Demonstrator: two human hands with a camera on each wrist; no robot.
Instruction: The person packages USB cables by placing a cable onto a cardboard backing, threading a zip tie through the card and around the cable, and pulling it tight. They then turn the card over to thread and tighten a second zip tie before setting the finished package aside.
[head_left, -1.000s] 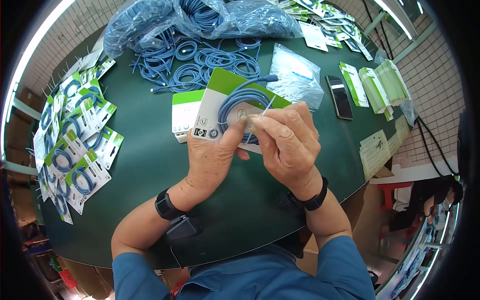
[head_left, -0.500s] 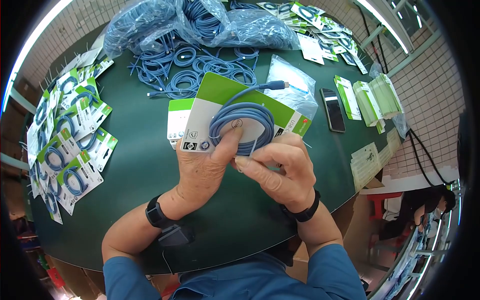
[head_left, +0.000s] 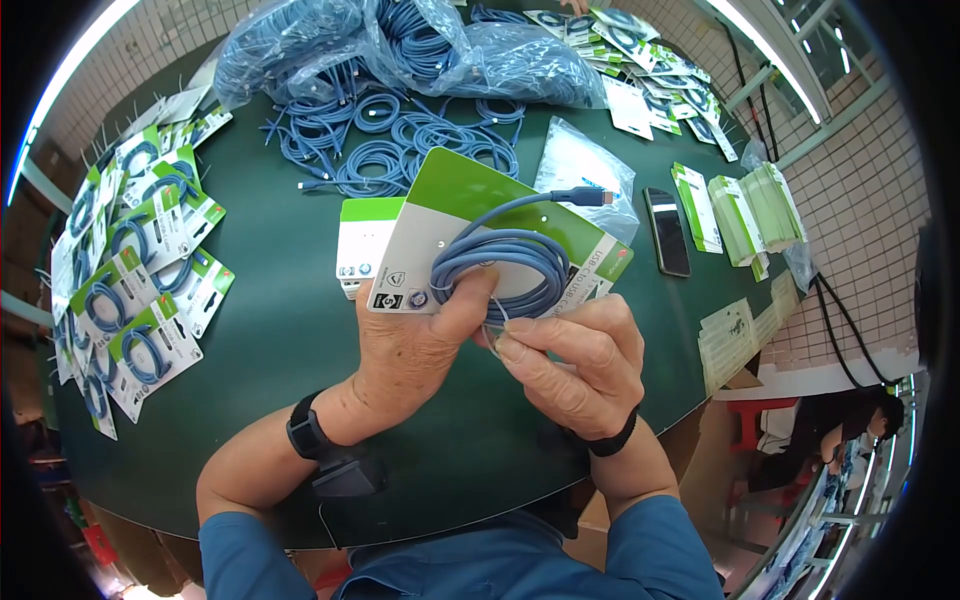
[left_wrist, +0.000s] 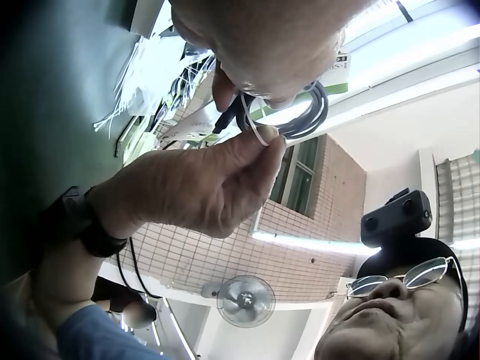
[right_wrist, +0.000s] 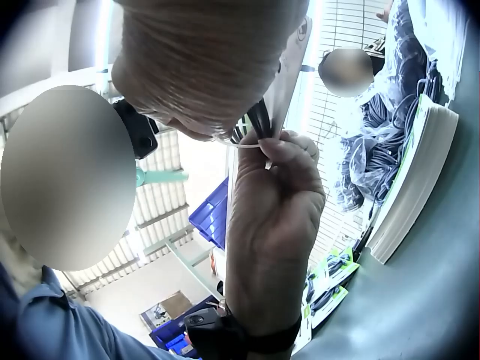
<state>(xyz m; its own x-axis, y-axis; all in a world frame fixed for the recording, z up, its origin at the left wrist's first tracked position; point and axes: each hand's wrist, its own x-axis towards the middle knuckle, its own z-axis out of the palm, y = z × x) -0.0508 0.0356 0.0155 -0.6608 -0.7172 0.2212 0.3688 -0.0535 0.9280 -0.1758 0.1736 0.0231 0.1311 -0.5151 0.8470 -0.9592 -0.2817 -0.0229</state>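
My left hand [head_left: 405, 360] grips a green-and-white retail card [head_left: 445, 185] above the table, with its thumb inside a coil of blue USB cable [head_left: 545, 265] lying on the card. One cable plug [head_left: 590, 197] sticks out to the right over the card's green part. At the coil's lower edge my right hand [head_left: 585, 370] pinches a thin white cable tie [head_left: 502, 311] between thumb and index finger. In the left wrist view the tie [left_wrist: 253, 120] bends round the dark-looking coil [left_wrist: 304, 120]. The card's back is hidden in the head view.
Carded cables [head_left: 145, 300] lie in an overlapping pile at left. Loose cable coils [head_left: 375, 165] and bagged cables [head_left: 530, 65] are behind. A card stack [head_left: 365, 235] sits past my left hand. Right of it are a clear bag [head_left: 590, 170], a phone [head_left: 667, 232] and folded cards [head_left: 740, 220].
My right hand has moved from the coil's upper right down to its lower edge, still pinching the tie. The card is turned slightly, showing more coil. Another person's fingers appear at the far edge.
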